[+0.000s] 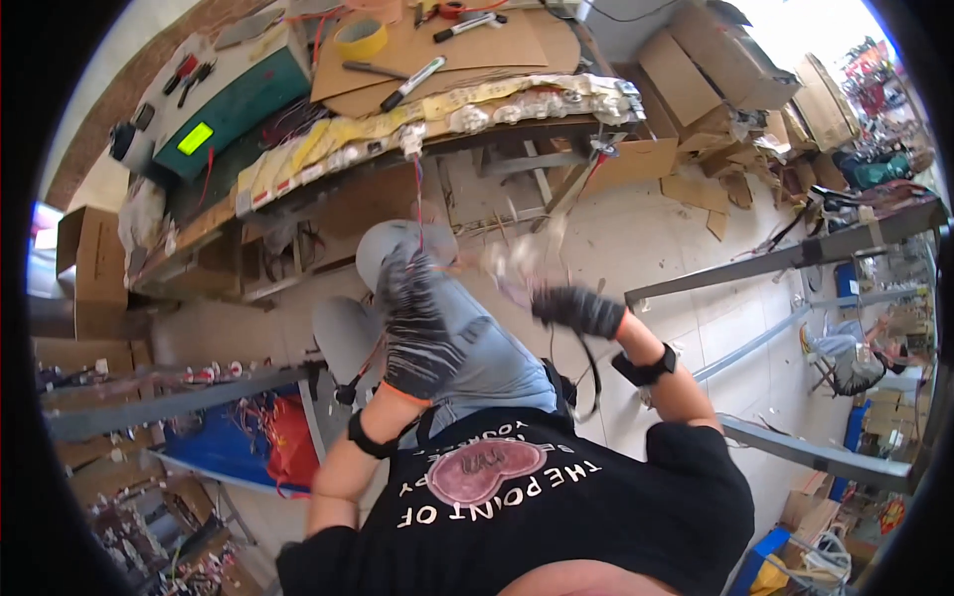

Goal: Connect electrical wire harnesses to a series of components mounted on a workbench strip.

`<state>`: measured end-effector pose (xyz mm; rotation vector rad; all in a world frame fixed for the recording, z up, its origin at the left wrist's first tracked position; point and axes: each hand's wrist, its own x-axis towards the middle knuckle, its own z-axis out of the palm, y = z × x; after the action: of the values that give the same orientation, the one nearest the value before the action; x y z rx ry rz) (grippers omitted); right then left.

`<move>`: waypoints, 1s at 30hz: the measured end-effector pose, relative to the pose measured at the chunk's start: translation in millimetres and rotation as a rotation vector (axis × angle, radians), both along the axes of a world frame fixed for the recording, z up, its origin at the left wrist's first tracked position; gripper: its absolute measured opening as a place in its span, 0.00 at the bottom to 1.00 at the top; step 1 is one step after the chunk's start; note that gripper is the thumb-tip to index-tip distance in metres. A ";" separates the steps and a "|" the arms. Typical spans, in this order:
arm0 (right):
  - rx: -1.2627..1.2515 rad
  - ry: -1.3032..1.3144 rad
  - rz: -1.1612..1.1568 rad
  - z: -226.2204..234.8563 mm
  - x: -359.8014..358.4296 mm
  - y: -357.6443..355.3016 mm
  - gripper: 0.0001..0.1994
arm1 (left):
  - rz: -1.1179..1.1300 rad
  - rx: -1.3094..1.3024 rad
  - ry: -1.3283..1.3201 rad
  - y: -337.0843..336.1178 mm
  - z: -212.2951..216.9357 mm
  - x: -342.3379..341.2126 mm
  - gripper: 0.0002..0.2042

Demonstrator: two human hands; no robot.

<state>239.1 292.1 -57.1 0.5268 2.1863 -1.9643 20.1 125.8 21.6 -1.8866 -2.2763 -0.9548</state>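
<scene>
Holding a blurred white part [512, 256], right hand [576, 310]; left hand [417, 318] grip unclear, below yellow-labelled strip [328, 139].

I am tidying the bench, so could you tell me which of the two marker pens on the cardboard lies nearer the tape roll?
The lower marker pen, white with black ends, lying diagonally just right of the yellow tape roll. The other marker sits farther right, by the top edge.

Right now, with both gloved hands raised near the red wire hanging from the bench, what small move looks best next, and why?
Probably steady the left hand on the red wire: both hands are motion-blurred, the right hand carries a blurred pale part, and the wire hangs beside the left glove.
</scene>
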 end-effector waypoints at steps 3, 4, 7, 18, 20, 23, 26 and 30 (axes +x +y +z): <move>0.663 -0.183 0.133 6.3 46.0 46.0 0.16 | 0.239 -0.171 -0.056 -12.9 -86.7 -17.9 0.44; 1.176 -0.068 0.030 12.4 52.7 72.9 0.16 | 0.269 -0.088 -0.180 -18.4 -98.2 -18.4 0.41; 1.416 -0.238 -1.041 87.0 6.0 156.1 0.14 | 0.156 -0.098 -0.215 -43.9 -114.4 -22.7 0.26; 1.166 0.043 -1.087 24.5 -15.8 187.8 0.14 | -0.352 -0.831 -0.238 -165.3 -32.2 -61.9 0.12; 1.412 0.106 -1.238 9.3 -43.6 207.1 0.17 | -0.557 -0.656 -0.098 -168.0 -76.2 -86.0 0.11; 1.246 -0.195 -0.879 21.7 -56.6 185.2 0.18 | -0.549 -0.660 -0.173 -138.3 -84.4 -106.7 0.10; 0.864 -0.733 0.050 58.2 -5.8 107.0 0.37 | -0.752 -0.646 -0.082 -90.2 -41.9 -112.9 0.09; 0.318 0.160 0.130 75.9 -8.0 -27.1 0.50 | -1.161 -0.612 -0.867 -6.2 73.7 -44.6 0.08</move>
<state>231.1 265.0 18.8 0.2644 2.5791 -1.6549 -24.5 119.6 95.3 -3.8631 -1.6187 -1.4496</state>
